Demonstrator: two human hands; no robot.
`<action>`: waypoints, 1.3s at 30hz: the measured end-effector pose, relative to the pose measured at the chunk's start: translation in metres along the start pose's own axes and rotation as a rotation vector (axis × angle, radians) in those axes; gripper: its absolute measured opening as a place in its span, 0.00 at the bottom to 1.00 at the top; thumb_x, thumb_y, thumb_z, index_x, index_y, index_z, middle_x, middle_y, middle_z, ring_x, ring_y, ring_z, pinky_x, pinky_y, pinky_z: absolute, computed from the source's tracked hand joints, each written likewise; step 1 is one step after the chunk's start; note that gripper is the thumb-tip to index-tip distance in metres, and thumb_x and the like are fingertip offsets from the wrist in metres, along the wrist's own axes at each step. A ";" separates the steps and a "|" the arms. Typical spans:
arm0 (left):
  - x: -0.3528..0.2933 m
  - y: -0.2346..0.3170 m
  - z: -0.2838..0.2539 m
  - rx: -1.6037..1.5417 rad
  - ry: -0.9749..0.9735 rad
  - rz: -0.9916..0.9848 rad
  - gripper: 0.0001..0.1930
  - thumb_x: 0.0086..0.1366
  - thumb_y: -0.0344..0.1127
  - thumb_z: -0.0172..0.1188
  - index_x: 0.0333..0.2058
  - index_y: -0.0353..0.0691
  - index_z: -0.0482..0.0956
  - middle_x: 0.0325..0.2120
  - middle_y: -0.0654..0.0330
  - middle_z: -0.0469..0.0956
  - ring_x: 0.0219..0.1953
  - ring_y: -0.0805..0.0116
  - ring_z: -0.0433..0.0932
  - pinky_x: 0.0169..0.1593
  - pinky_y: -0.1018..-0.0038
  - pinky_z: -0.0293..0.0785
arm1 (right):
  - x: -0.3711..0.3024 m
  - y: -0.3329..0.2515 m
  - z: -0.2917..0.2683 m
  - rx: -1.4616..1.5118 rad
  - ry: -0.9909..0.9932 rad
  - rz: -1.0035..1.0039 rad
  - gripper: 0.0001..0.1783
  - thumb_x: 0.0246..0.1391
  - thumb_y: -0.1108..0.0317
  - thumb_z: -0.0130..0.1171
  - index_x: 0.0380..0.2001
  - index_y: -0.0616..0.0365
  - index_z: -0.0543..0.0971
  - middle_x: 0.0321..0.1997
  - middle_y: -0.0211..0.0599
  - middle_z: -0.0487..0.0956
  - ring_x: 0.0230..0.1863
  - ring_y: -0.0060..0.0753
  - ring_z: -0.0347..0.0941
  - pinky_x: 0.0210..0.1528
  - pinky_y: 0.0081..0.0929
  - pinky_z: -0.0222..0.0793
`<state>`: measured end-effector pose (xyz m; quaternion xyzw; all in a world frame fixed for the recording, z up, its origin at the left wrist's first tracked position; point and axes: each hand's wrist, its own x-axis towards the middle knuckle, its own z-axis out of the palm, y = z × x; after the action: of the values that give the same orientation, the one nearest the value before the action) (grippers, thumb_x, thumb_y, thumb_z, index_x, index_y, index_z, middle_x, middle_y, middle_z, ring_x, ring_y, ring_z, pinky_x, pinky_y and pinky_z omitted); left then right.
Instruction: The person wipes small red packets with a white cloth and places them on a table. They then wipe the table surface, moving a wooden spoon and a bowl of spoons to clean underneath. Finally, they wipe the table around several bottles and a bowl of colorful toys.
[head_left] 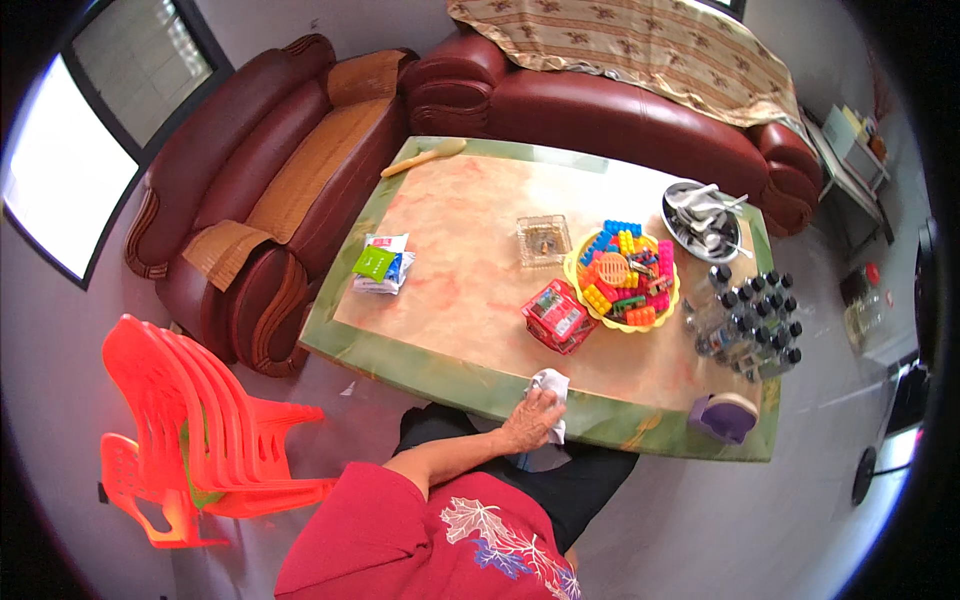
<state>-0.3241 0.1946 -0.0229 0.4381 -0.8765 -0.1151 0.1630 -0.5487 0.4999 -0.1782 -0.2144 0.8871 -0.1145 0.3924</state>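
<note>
Red shirt with a white-and-blue leaf print (pixel 400 550) lies nearest us. We note a crumpled, soft white cloth (pixel 552 381) at the near edge of the green-bordered, peach-marbled table (pixel 450 270). Our left hand (pixel 533 420) is curled closed, gripping it; our right hand is out of view, state undetermined.

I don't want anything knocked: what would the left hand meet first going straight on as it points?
Past the white cloth it holds, the left hand would probably meet the yellow container first, though its forearm aims nearer the bottles. Depth is unclear.
</note>
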 end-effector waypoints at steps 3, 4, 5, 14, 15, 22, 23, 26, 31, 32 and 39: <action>0.001 0.004 0.009 0.031 0.022 0.031 0.25 0.43 0.36 0.63 0.44 0.43 0.72 0.47 0.51 0.61 0.50 0.48 0.60 0.52 0.60 0.66 | 0.002 -0.023 -0.033 -0.070 -0.048 0.027 0.15 0.53 0.68 0.49 0.41 0.66 0.74 0.41 0.53 0.73 0.45 0.55 0.69 0.48 0.46 0.63; -0.001 0.001 0.014 0.082 0.068 0.066 0.20 0.47 0.38 0.61 0.41 0.45 0.74 0.47 0.52 0.61 0.51 0.49 0.59 0.51 0.62 0.67 | 0.002 -0.029 -0.044 -0.098 -0.059 0.031 0.15 0.53 0.68 0.49 0.41 0.66 0.74 0.41 0.53 0.73 0.45 0.55 0.69 0.48 0.46 0.63; 0.002 0.000 0.019 0.066 0.056 0.091 0.19 0.48 0.38 0.61 0.41 0.45 0.74 0.47 0.53 0.62 0.52 0.49 0.59 0.52 0.62 0.67 | 0.002 -0.035 -0.055 -0.114 -0.066 0.033 0.15 0.53 0.68 0.49 0.41 0.66 0.74 0.42 0.53 0.73 0.45 0.55 0.69 0.48 0.46 0.63; 0.090 0.020 0.058 0.039 0.024 0.263 0.17 0.55 0.37 0.52 0.44 0.42 0.71 0.51 0.51 0.64 0.54 0.49 0.62 0.57 0.62 0.64 | 0.004 -0.085 -0.150 -0.142 -0.094 0.100 0.15 0.53 0.68 0.49 0.41 0.66 0.74 0.42 0.53 0.74 0.46 0.55 0.68 0.48 0.46 0.63; 0.105 0.025 0.069 0.022 0.041 0.238 0.18 0.55 0.37 0.53 0.45 0.42 0.70 0.50 0.51 0.64 0.53 0.49 0.62 0.56 0.61 0.65 | 0.004 -0.085 -0.163 -0.145 -0.090 0.115 0.15 0.53 0.68 0.49 0.41 0.66 0.74 0.42 0.53 0.74 0.46 0.55 0.68 0.48 0.46 0.63; 0.212 0.047 0.069 -0.015 -0.095 0.182 0.20 0.50 0.38 0.60 0.43 0.43 0.71 0.49 0.54 0.62 0.55 0.49 0.59 0.55 0.61 0.65 | 0.005 -0.081 -0.241 -0.113 -0.109 0.242 0.15 0.54 0.67 0.49 0.42 0.66 0.74 0.43 0.53 0.74 0.47 0.54 0.68 0.49 0.45 0.63; 0.208 0.047 0.070 -0.010 -0.092 0.167 0.19 0.50 0.38 0.62 0.42 0.44 0.71 0.48 0.55 0.61 0.54 0.49 0.60 0.55 0.61 0.66 | 0.003 -0.081 -0.249 -0.108 -0.125 0.252 0.15 0.54 0.67 0.49 0.42 0.66 0.74 0.43 0.53 0.74 0.47 0.54 0.68 0.49 0.45 0.63; 0.217 0.055 0.061 0.009 -0.213 0.083 0.17 0.50 0.36 0.62 0.39 0.44 0.70 0.47 0.54 0.61 0.53 0.49 0.60 0.50 0.62 0.71 | 0.004 -0.079 -0.273 -0.095 -0.146 0.283 0.15 0.54 0.67 0.49 0.42 0.65 0.74 0.43 0.53 0.74 0.47 0.54 0.68 0.49 0.45 0.63; 0.227 0.059 0.061 0.091 -0.316 -0.004 0.16 0.49 0.33 0.61 0.38 0.45 0.70 0.45 0.54 0.61 0.51 0.49 0.62 0.44 0.63 0.75 | 0.014 -0.088 -0.301 -0.073 -0.174 0.299 0.15 0.54 0.67 0.49 0.42 0.65 0.74 0.43 0.53 0.74 0.48 0.54 0.68 0.50 0.45 0.63; 0.227 0.059 0.062 0.082 -0.340 -0.014 0.15 0.49 0.32 0.61 0.38 0.46 0.70 0.46 0.54 0.61 0.51 0.50 0.62 0.44 0.63 0.75 | 0.016 -0.089 -0.307 -0.076 -0.174 0.303 0.15 0.54 0.67 0.49 0.42 0.65 0.74 0.44 0.52 0.74 0.48 0.54 0.68 0.50 0.45 0.63; 0.238 0.076 0.044 -0.012 -0.408 -0.100 0.15 0.49 0.32 0.61 0.37 0.46 0.70 0.47 0.54 0.61 0.52 0.49 0.62 0.45 0.62 0.75 | 0.022 -0.102 -0.319 -0.067 -0.192 0.299 0.16 0.54 0.67 0.49 0.42 0.65 0.74 0.44 0.52 0.74 0.48 0.54 0.68 0.50 0.44 0.63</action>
<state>-0.5308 0.0500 0.0065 0.4479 -0.8677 -0.2148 -0.0211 -0.7696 0.4106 0.0584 -0.1029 0.8708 -0.0044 0.4807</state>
